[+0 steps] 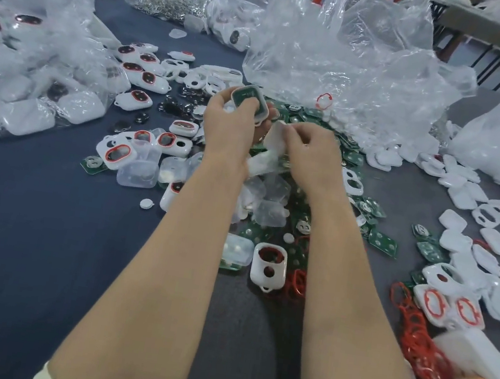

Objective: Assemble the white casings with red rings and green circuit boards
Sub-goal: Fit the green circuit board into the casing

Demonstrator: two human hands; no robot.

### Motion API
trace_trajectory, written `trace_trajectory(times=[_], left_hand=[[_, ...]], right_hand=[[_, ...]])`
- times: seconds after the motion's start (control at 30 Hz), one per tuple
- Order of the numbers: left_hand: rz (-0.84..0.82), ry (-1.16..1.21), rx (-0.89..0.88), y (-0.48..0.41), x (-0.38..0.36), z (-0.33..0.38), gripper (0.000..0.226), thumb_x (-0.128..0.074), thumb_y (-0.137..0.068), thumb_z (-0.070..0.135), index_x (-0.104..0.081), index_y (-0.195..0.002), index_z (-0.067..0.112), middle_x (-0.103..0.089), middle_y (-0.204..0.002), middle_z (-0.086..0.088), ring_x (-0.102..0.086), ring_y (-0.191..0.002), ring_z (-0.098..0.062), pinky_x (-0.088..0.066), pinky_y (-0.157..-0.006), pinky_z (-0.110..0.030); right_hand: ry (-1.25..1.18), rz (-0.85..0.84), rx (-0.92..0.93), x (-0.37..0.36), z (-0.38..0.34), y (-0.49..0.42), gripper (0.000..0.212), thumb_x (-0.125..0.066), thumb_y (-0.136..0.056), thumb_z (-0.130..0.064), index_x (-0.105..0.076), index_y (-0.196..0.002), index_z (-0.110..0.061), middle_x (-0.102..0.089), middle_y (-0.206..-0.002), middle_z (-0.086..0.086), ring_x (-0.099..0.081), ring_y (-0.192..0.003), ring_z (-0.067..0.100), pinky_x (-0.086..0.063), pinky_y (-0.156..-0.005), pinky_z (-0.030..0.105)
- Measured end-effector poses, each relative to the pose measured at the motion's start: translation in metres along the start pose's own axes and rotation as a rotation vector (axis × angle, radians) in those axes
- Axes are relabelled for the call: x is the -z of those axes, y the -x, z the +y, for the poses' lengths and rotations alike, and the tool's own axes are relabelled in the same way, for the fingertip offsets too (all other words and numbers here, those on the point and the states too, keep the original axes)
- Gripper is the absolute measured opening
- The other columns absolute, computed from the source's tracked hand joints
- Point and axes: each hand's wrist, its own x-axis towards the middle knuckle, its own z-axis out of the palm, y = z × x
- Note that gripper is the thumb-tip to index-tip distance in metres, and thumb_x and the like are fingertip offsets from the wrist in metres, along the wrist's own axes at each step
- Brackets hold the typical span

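Head view. The left hand (231, 121) is raised over the middle of the table (24, 219). Its fingers curl round a white casing (262, 111), open face toward the camera, and a green circuit board (249, 99) sits inside it. Judged, it is held this way so the seated board can be checked and the next part applied.

The right hand (310, 153), just right of the left and slightly nearer, pinches a pale plastic piece (275, 136) between thumb and fingertips, with its edge close beside the casing. Whether this is a cover or a casing half cannot be told. It appears ready to be brought onto the held casing.

Stock lies within reach:
- Loose circuit boards (381, 239) are heaped under and right of the hands.
- Red rings (415, 336) are piled near right.
- An empty casing (268, 266) lies near centre, beside more rings.
- Closed units with dark windows (133, 99) lie left, likely finished work kept apart from the parts.
- Clear plastic bags (343, 66) stand at the far side.

No ring is visible on the held casing.
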Motion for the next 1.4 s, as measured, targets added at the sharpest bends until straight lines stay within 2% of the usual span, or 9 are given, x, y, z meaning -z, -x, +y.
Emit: trace_trajectory(times=[0.13, 0.33, 0.43, 0.57, 0.67, 0.77, 0.93, 1.17, 1.4], left_hand=[[-0.025, -0.066, 0.003, 0.017, 0.014, -0.001, 0.023, -0.049, -0.093, -0.002, -0.048, -0.111, 0.013, -0.069, -0.092, -0.013, -0.068, -0.067, -0.013, -0.057, -0.065, -0.022], [-0.12, -0.144, 0.046, 0.045, 0.027, -0.015, 0.027, -0.048, -0.094, -0.002, -0.05, -0.117, 0.011, -0.067, -0.103, -0.016, -0.07, -0.072, -0.013, -0.058, -0.068, -0.021], [-0.163, -0.157, 0.06, 0.054, 0.03, -0.023, 0.028, -0.048, -0.094, -0.001, -0.049, -0.119, 0.011, -0.067, -0.106, -0.016, -0.07, -0.077, -0.015, -0.058, -0.069, -0.021], [-0.201, -0.16, 0.056, 0.059, 0.034, -0.029, 0.024, -0.05, -0.093, -0.003, -0.051, -0.111, 0.013, -0.067, -0.094, -0.01, -0.07, -0.076, -0.016, -0.059, -0.07, -0.023], [-0.211, -0.224, 0.022, 0.059, 0.034, -0.032, 0.025, -0.051, -0.093, -0.003, -0.051, -0.113, 0.012, -0.065, -0.102, -0.013, -0.069, -0.08, -0.018, -0.058, -0.067, -0.022], [-0.216, -0.266, -0.001, 0.058, 0.034, -0.035, 0.025, -0.051, -0.092, -0.003, -0.052, -0.112, 0.012, -0.065, -0.099, -0.013, -0.069, -0.079, -0.018, -0.057, -0.063, -0.021], [-0.208, -0.286, -0.003, 0.056, 0.035, -0.038, 0.027, -0.05, -0.092, -0.004, -0.051, -0.115, 0.011, -0.064, -0.094, -0.008, -0.069, -0.077, -0.02, -0.059, -0.072, -0.027], [-0.208, -0.23, 0.025, 0.057, 0.033, -0.037, 0.023, -0.046, -0.094, -0.001, -0.053, -0.114, 0.009, -0.065, -0.089, -0.007, -0.07, -0.073, -0.017, -0.06, -0.065, -0.027], [-0.197, -0.188, 0.078, 0.055, 0.033, -0.036, 0.018, -0.04, -0.1, 0.008, -0.053, -0.113, 0.009, -0.066, -0.091, -0.013, -0.068, -0.079, -0.024, -0.058, -0.073, -0.032]], right_hand=[[-0.276, 0.05, -0.119, 0.015, 0.006, 0.019, 0.017, -0.046, -0.1, -0.029, -0.062, -0.102, -0.023, -0.065, -0.105, 0.003, -0.064, -0.098, 0.024, -0.053, -0.089, 0.043], [-0.38, 0.162, -0.159, 0.021, 0.014, 0.042, 0.019, -0.039, -0.102, -0.028, -0.056, -0.095, -0.027, -0.063, -0.105, 0.004, -0.064, -0.1, 0.027, -0.053, -0.089, 0.048], [-0.317, 0.282, -0.143, 0.021, 0.02, 0.051, 0.019, -0.038, -0.102, -0.028, -0.056, -0.1, -0.021, -0.061, -0.096, -0.005, -0.063, -0.094, 0.021, -0.052, -0.086, 0.041], [-0.51, 0.277, -0.197, 0.019, 0.024, 0.06, 0.012, -0.04, -0.102, -0.019, -0.051, -0.102, -0.016, -0.063, -0.091, 0.003, -0.062, -0.06, 0.006, -0.048, -0.056, 0.022], [-0.755, 0.166, -0.211, 0.016, 0.021, 0.064, 0.014, -0.046, -0.097, -0.005, -0.05, -0.099, -0.019, -0.063, -0.089, 0.004, -0.065, -0.063, 0.007, -0.053, -0.06, 0.02], [-0.769, 0.139, -0.193, 0.012, 0.022, 0.065, 0.023, -0.051, -0.091, 0.004, -0.049, -0.107, -0.014, -0.065, -0.09, 0.006, -0.068, -0.07, 0.01, -0.054, -0.066, 0.021], [-0.719, 0.16, -0.197, 0.009, 0.024, 0.064, 0.023, -0.058, -0.088, 0.0, -0.053, -0.109, -0.008, -0.067, -0.089, 0.003, -0.066, -0.073, 0.01, -0.053, -0.067, 0.02], [-0.731, 0.188, -0.159, 0.009, 0.024, 0.063, 0.021, -0.054, -0.093, -0.004, -0.06, -0.09, -0.024, -0.067, -0.081, -0.004, -0.063, -0.08, 0.014, -0.053, -0.078, 0.032], [-0.999, 0.15, -0.273, 0.012, 0.02, 0.062, 0.014, -0.051, -0.096, -0.003, -0.058, -0.106, -0.007, -0.065, -0.093, 0.009, -0.064, -0.076, 0.014, -0.053, -0.065, 0.02]])
